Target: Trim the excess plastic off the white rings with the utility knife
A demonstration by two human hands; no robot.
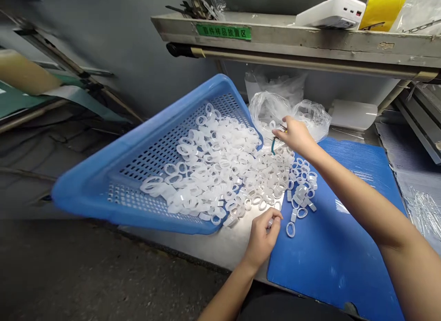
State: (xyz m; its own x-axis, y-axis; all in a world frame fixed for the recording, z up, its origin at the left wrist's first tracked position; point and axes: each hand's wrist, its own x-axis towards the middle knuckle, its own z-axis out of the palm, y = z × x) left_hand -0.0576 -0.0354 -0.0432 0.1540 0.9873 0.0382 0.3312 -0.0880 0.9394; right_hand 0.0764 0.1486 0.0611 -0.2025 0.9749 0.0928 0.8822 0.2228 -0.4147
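pinching a small object point(283, 127) in our right hand point(297, 136) over the white rings' point(220, 151) far edge, we hold our left hand point(262, 238), its grip unclear, just beside their near edge.

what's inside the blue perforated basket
A heap of whitish oval rings lies in the blue perforated basket, spilling out onto the metal tabletop. Whatever lies deep in the heap, and the basket surface beneath it, is covered.
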